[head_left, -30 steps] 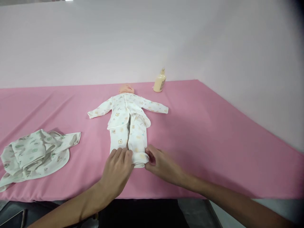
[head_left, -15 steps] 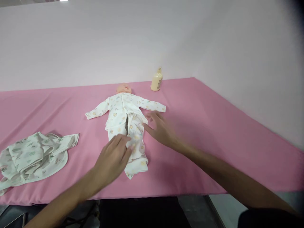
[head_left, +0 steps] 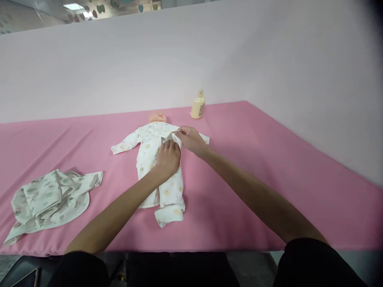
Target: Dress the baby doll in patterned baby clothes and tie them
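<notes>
A baby doll lies on its back, its head (head_left: 157,116) toward the wall. It wears a white printed baby shirt (head_left: 147,146) with the sleeves spread, over white printed trouser legs (head_left: 171,191), the right one bunched at its end. My right hand (head_left: 191,139) is closed in a pinch on the raised front edge of the shirt, at the right of the chest. Just below it, my left hand (head_left: 169,158) is closed with curled fingers at the cloth over the belly. Its fingertips are partly hidden, and both forearms hide some of the clothing.
A pink sheet (head_left: 233,191) covers the table. A cream pump bottle (head_left: 198,107) stands at the back by the white wall (head_left: 134,71). On the left lies a crumpled white printed cloth garment (head_left: 50,197). The table's front edge is close to my body.
Both hands have moved up the doll from the legs to the shirt front. My right hand has taken hold of the shirt edge and lifted it. The view has tilted up slightly.
</notes>
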{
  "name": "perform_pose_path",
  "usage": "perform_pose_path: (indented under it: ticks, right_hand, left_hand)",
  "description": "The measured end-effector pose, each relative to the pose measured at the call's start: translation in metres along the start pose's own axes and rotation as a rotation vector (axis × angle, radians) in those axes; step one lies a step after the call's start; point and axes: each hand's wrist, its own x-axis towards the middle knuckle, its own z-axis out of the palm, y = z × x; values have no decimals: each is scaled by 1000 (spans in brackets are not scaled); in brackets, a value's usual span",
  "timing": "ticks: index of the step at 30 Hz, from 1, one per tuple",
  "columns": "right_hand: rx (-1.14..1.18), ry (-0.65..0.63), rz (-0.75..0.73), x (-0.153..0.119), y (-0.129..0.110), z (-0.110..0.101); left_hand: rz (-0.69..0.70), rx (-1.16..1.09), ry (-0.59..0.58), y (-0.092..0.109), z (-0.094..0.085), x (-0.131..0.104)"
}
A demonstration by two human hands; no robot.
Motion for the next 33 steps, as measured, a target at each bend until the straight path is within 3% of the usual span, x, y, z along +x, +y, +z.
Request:
perform_pose_path:
  ticks: [8,16,23,28,33]
  right_hand:
    - [90,-9,37,-4,0,-4]
    - [65,23,-26,-1,5,-5]
    - [10,-8,-97,-9,1,-7]
    - [109,-109,-112,-21,6,-6]
    - [152,-291,-119,-33,13,-8]
  left_hand:
    - [-26,150,-30,6,-2,15]
    - [12,267,-219,20,-12,19]
    - [-111,252,-351,20,-9,27]
    - [-222,123,-309,7,-2,28]
    - [-200,-2,-316,-3,1,32]
